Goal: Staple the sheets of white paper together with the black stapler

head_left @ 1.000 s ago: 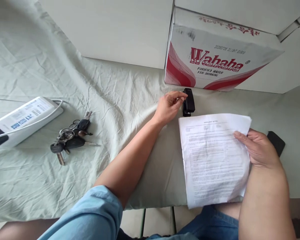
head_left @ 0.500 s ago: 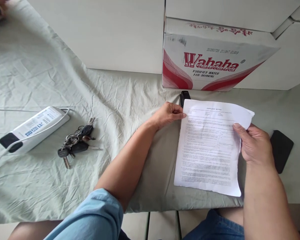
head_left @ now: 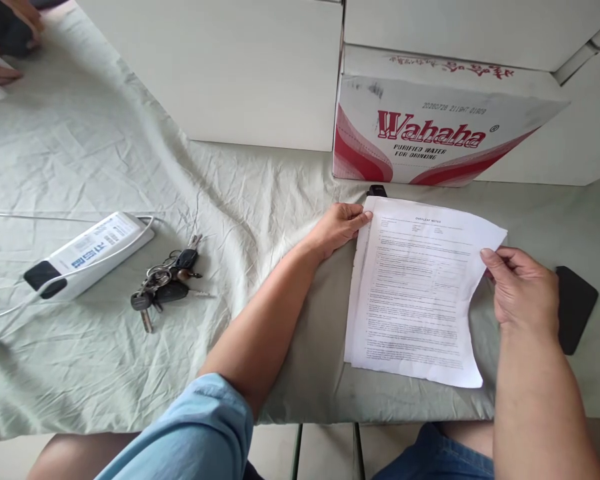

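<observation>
We hold a sheaf of printed papers (head_left: 415,287) flat on the green cloth (head_left: 105,173), near the table's near edge. Our left hand (head_left: 337,227) pinches its far-left corner; our right hand (head_left: 525,290) grips its right edge, fingers curled. A black stapler (head_left: 377,191) peeks out just beyond the sheaf, before the Wahaha box (head_left: 430,127). Keys (head_left: 165,287) and a power strip (head_left: 87,250) lie well to the left — a black phone (head_left: 575,307) sits right.

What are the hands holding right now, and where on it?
Both hold the papers: left hand pinches the top left corner, right hand grips the right edge.
</observation>
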Demonstrator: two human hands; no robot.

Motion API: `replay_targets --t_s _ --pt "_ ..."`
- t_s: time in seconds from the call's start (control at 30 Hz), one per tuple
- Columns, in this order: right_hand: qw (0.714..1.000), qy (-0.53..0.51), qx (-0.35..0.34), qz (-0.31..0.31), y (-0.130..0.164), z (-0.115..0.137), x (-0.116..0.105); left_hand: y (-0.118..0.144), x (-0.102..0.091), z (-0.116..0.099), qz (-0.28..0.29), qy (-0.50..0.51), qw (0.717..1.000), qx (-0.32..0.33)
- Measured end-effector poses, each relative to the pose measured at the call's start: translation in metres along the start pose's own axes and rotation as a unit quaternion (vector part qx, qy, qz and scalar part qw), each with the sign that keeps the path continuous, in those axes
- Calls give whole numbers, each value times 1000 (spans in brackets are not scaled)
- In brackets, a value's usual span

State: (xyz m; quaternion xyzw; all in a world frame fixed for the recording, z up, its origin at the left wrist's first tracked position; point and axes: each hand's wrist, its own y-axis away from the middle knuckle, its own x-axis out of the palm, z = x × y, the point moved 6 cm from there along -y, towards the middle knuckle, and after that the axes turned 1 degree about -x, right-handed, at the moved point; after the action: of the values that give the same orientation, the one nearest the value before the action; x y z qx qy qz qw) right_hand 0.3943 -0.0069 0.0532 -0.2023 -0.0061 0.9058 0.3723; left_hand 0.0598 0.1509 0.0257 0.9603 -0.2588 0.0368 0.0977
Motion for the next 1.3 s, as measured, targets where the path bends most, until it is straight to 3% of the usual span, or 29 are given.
replay_targets --t_s 0.23,0.47,0.6,0.77,0.97,1.3 --pt "999 1 -14 -43 2 9 3 2 -1 0 21 -11 1000 4" --pt "994 -89 64 4 7 1 20 -2 -3 6 15 76 997 -8" --pt "999 -31 19 2 8 10 13 -1 -4 6 18 90 996 -8" --pt "992 106 -41 57 4 18 8 1 -4 6 16 61 998 -19" --pt "991 101 -79 39 -2 13 4 3 1 4 49 66 996 -32" --pt "981 142 -112 65 -9 13 -4 3 -2 0 18 18 999 -26"
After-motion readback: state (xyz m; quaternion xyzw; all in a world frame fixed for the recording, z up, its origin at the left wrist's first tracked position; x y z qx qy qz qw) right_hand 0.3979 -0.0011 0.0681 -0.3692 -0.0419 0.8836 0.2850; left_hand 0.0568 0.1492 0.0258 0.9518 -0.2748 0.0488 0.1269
